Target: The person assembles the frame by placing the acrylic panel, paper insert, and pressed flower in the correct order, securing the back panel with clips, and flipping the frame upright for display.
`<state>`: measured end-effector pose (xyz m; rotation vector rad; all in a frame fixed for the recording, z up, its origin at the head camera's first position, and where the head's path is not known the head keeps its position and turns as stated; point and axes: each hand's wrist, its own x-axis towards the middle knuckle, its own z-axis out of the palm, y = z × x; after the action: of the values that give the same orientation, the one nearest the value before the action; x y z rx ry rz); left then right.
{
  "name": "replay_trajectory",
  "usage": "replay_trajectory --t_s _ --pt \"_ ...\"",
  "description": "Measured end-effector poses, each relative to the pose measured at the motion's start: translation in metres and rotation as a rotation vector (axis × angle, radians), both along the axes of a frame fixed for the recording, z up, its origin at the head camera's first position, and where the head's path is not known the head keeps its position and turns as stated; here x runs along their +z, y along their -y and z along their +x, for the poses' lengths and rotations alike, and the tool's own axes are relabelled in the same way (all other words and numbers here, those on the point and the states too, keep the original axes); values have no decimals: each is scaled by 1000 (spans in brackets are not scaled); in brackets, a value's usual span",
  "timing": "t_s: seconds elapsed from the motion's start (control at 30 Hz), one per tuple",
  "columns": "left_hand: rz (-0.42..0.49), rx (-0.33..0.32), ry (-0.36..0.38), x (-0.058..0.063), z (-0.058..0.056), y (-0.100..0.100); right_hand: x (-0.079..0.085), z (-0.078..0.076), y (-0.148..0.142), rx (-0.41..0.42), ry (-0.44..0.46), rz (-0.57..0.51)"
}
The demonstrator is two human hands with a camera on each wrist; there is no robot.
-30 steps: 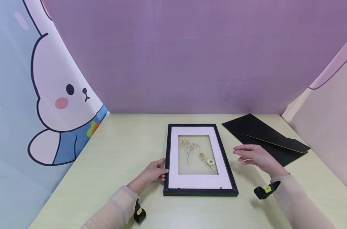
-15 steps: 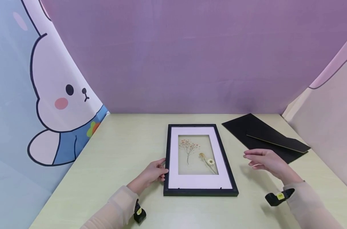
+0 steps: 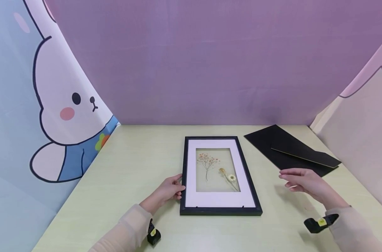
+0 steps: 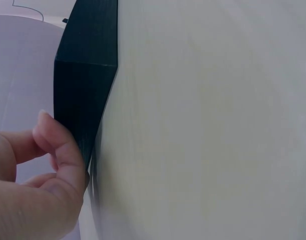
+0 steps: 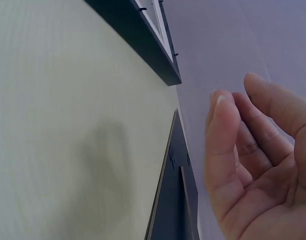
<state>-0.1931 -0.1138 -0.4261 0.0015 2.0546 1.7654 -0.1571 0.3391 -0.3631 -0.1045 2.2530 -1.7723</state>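
Note:
A black picture frame point(image 3: 220, 211) lies flat on the table, with a white mat around a window. Inside the window show a sprig of small reddish dried flowers point(image 3: 207, 161) and a white daisy-like dried flower point(image 3: 232, 177). My left hand point(image 3: 166, 191) holds the frame's left side near its lower half, and the left wrist view has its curled fingers point(image 4: 67, 155) against the black edge. To the right, my right hand point(image 3: 309, 183) hovers over the table with loosely bent fingers and nothing in them, just in front of a black backing board point(image 3: 263, 141).
A propped flap point(image 3: 307, 154) with a pale edge rises from the backing board at the back right. Behind the table point(image 3: 140, 150) stands a purple panel point(image 3: 210, 63). A panel with a cartoon rabbit point(image 3: 71, 91) borders the left, and a pale one point(image 3: 364, 140) the right.
My right hand has moved right and slightly toward me, away from the frame. The left hand, the frame and the black board have stayed where they were.

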Motion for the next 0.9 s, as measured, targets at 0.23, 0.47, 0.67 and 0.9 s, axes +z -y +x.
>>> replay_trajectory --t_s 0.23,0.47,0.67,0.9 --pt "-3 4 1 1 0 -1 0 11 -16 -2 14 57" --pt "-2 -2 -6 1 0 -1 -7 25 -33 -7 67 94" --pt "-11 -4 -8 3 0 -1 -15 33 -44 -37 121 113" --pt "-17 1 -6 5 3 -2 -19 43 -51 -62 141 255"
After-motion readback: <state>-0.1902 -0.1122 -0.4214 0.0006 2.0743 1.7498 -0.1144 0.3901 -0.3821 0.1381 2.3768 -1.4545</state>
